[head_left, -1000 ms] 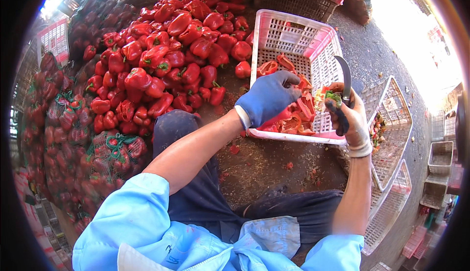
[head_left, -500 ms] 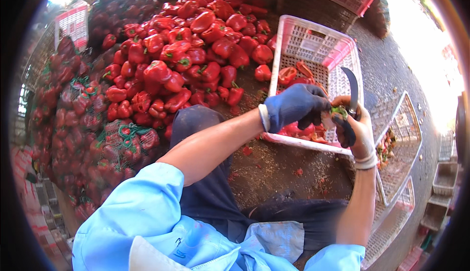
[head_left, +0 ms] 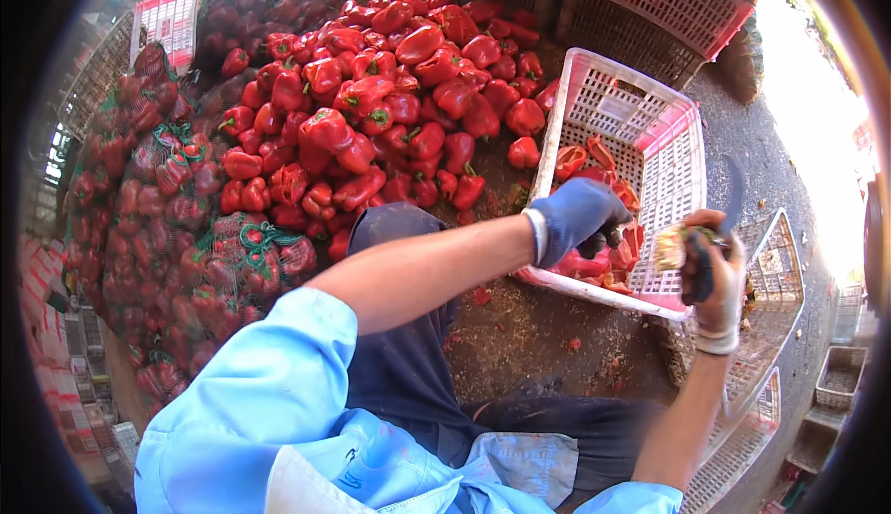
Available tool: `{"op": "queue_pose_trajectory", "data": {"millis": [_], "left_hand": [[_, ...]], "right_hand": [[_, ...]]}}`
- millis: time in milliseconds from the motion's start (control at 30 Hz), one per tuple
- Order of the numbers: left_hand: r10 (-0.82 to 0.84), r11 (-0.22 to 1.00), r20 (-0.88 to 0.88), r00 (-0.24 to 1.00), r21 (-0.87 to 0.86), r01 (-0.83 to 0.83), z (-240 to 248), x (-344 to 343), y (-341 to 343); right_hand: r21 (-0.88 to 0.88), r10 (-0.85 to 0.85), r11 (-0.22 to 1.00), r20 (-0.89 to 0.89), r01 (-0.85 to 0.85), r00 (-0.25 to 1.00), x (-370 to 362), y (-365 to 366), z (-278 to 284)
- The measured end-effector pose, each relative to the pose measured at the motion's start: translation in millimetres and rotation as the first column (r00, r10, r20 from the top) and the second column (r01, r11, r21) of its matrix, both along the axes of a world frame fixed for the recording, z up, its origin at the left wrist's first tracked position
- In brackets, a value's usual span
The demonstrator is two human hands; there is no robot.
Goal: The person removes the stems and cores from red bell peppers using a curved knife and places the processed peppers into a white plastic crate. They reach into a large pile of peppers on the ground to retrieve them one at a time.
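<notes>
My left hand [head_left: 577, 221], in a dark blue glove, hangs over the near side of a white and pink plastic crate [head_left: 676, 157]. Its fingers bend downward, loosely apart, above cut red pepper pieces [head_left: 594, 263] inside the crate. To the right of the crate, my right hand [head_left: 720, 287] is closed round a curved-blade knife [head_left: 734, 189], whose blade points up and is smeared by motion. The same hand also grips a pale, seedy pepper core [head_left: 669, 248] with its fingers. The knife's handle is mostly hidden by that hand.
A big heap of whole red peppers [head_left: 390, 106] lies ahead and left. Net sacks of peppers [head_left: 153, 208] line the left side. Tilted crates [head_left: 775, 263] stand at my right, and stacked crates [head_left: 650, 4] at the back. My bent legs [head_left: 399, 328] are in front of me.
My hands have come apart. The right one has moved right and down with the knife and pepper core, while the left has let go of the core. The whole view has shifted slightly.
</notes>
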State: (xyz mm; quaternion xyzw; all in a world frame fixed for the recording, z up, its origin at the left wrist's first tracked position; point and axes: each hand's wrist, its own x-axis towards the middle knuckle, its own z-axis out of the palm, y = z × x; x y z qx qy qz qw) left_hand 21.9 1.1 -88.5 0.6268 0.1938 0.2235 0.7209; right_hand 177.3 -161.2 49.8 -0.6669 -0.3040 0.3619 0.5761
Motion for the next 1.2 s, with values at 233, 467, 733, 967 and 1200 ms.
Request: {"op": "queue_pose_trajectory", "data": {"millis": [233,467,733,967,1200], "left_hand": [[-0.011,0.526,-0.411,0.911,0.773,0.355,78.3,-35.9,86.7],[0.431,0.600,-0.779,0.456,0.625,0.500,-32.2,-169.9,158.2],[0.613,0.211,-0.588,0.529,0.766,0.607,-175.8,-189.6,146.3],[0.557,0.080,-0.628,0.543,0.692,0.718,-197.2,-182.6,173.6],[0.514,0.455,-0.683,0.520,0.730,0.509,-169.5,-180.0,175.6]], "right_hand": [[0.123,-0.415,0.881,0.664,0.456,0.622,147.2,-100.8,-29.9],[-0.023,-0.218,0.858,0.888,0.514,0.405,308.9,-208.0,-167.4],[-0.021,-0.311,0.814,0.829,0.581,0.466,313.9,-204.3,-178.4],[-0.250,-0.519,0.682,0.498,0.688,0.695,232.0,-162.8,-157.9],[-0.191,-0.632,0.615,0.460,0.765,0.624,216.5,-124.0,-135.0]]}}
